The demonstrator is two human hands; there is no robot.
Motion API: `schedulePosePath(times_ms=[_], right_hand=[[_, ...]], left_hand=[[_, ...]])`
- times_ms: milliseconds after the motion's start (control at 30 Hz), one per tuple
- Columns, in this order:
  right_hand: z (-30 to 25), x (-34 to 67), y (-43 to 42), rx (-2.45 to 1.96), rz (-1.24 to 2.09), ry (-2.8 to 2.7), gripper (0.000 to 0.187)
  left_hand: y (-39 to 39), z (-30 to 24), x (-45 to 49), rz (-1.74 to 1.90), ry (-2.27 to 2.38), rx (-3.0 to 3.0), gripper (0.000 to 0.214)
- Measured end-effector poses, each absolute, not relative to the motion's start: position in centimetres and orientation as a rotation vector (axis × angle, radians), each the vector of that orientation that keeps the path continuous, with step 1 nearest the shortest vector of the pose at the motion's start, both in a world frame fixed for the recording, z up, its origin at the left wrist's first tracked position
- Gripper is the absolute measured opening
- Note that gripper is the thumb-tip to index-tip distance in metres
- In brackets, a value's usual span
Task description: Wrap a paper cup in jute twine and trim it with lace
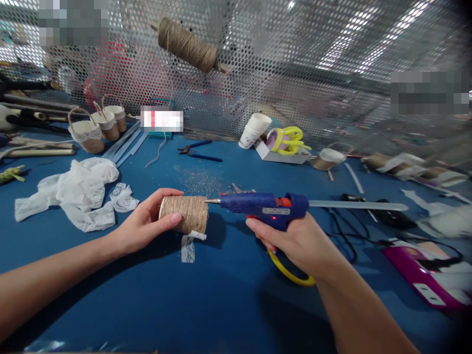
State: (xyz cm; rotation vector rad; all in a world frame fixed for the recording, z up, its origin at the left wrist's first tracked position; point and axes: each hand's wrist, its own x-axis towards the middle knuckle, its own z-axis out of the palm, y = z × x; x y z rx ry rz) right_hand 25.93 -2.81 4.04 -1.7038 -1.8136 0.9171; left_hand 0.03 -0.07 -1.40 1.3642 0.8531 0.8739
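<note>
My left hand (153,214) is closed round a paper cup wrapped in brown twine (190,212), which lies on its side in my grip. A short strip of white lace (188,248) hangs from the cup's right end. My right hand (291,241) grips a blue glue gun (254,205), its metal nozzle at the upper right edge of the cup. A clear glue stick (354,204) juts from the gun's back, and a small red light glows on its side. Below the right hand show yellow scissors handles (289,273), partly hidden by that hand.
White lace (81,191) lies bunched at left, with small handled baskets (86,136) behind it. Blue-handled pliers (201,151), stacked paper cups (254,130) and a white box (282,156) stand farther back. A purple power strip (420,275) and black cables are at right. A twine spool (188,45) hangs on the mesh.
</note>
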Motion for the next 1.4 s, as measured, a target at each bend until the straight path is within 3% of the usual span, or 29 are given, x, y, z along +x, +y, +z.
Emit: schedulePosePath(times_ms=[1400], right_hand=[[4.84, 25.86, -3.09, -1.668, 0.945, -1.861, 0.042]], left_hand=[[-0.15, -1.26, -0.05, 0.896, 0.872, 1.374, 0.040]])
